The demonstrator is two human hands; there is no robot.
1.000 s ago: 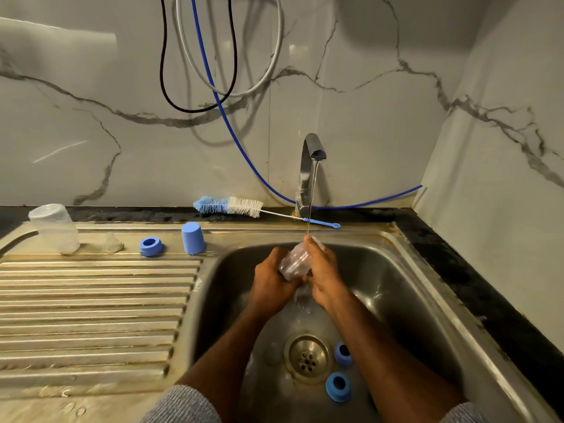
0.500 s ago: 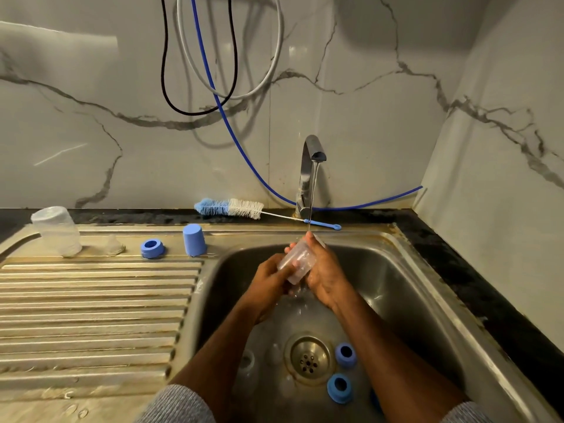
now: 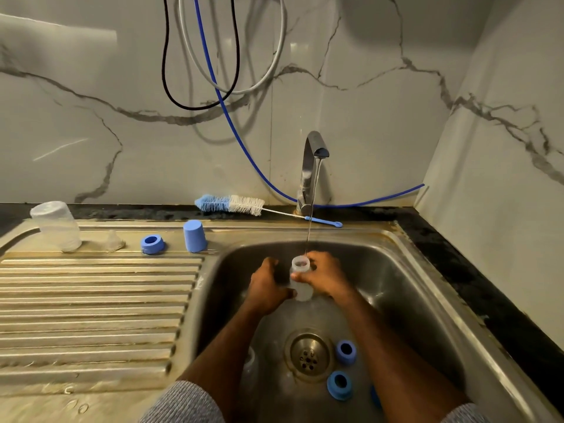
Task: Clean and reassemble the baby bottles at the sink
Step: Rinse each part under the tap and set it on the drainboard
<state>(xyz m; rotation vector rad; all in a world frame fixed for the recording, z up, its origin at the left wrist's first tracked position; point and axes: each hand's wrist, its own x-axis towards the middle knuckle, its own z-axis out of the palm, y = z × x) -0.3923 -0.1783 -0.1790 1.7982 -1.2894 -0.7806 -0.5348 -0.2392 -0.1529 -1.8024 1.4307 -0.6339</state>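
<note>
Both hands hold a small clear baby bottle [image 3: 301, 279] upright over the sink basin [image 3: 406, 288], its open mouth right under the thin stream from the tap [image 3: 314, 166]. My right hand [image 3: 328, 274] grips its neck and side. My left hand [image 3: 267, 286] grips its lower body from the left. Two blue screw rings [image 3: 346, 352] [image 3: 339, 385] lie by the drain [image 3: 308, 355]. A clear bottle part [image 3: 251, 366] lies low in the basin beside my left forearm.
On the drainboard [image 3: 91, 300] stand an upturned clear bottle [image 3: 56, 225], a clear teat [image 3: 113, 241], a blue ring [image 3: 152, 244] and a blue cap [image 3: 194, 236]. A blue-and-white bottle brush [image 3: 241, 205] lies behind the sink. Hoses [image 3: 213, 71] hang on the wall.
The bottle was tilted on its side between my hands; it now stands upright with its mouth under the stream. My left hand has shifted to its lower body.
</note>
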